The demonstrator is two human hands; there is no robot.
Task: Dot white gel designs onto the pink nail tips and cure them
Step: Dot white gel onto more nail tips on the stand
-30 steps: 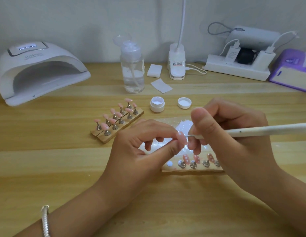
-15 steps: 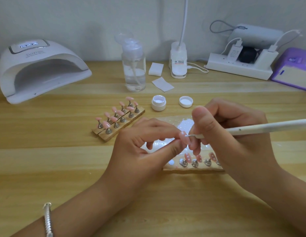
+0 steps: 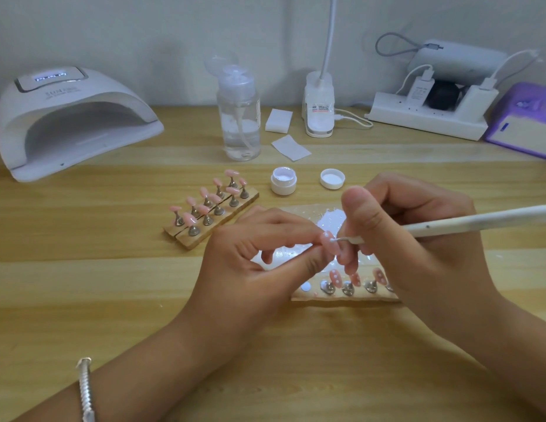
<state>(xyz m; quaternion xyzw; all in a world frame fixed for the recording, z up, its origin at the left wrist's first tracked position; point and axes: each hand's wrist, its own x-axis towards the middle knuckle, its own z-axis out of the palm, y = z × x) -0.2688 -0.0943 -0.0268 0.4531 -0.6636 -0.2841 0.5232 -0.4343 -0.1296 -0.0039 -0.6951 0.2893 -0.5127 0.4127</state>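
The curing lamp (image 3: 73,117) sits at the upper left of the frame, its open mouth facing the middle of the table. Right of it, left of centre, a wooden stand (image 3: 186,236) carries rows of plain pink tips (image 3: 217,197) with no dots that I can see.

At centre the left hand (image 3: 250,269) pinches one nail tip (image 3: 329,242) between thumb and forefinger, the other fingers curled beneath. The tip's long axis runs roughly top to bottom in the frame, face up, with a white dot near its upper end. Above it stand the open gel pot (image 3: 283,184) and its lid (image 3: 332,179), and behind the hands lies a shiny sheet (image 3: 329,217) smeared with white gel.

The right hand (image 3: 424,248) grips the dotting tool (image 3: 466,220) like a pen, thumb pressed on top. The tool lies almost level, crossing the tip's long axis, and its metal point reaches in from the right to the tip's upper right edge. So the next dot depends on a small shift along the tip, and the right hand is the one placed to make it.

The point is too small for me to tell whether it touches. Fingers hide what the held tip sits on. Below, the near stand (image 3: 342,298) shows dotted tips (image 3: 335,277), but its right end is covered by the right hand, and the tool's handle runs off the right edge.
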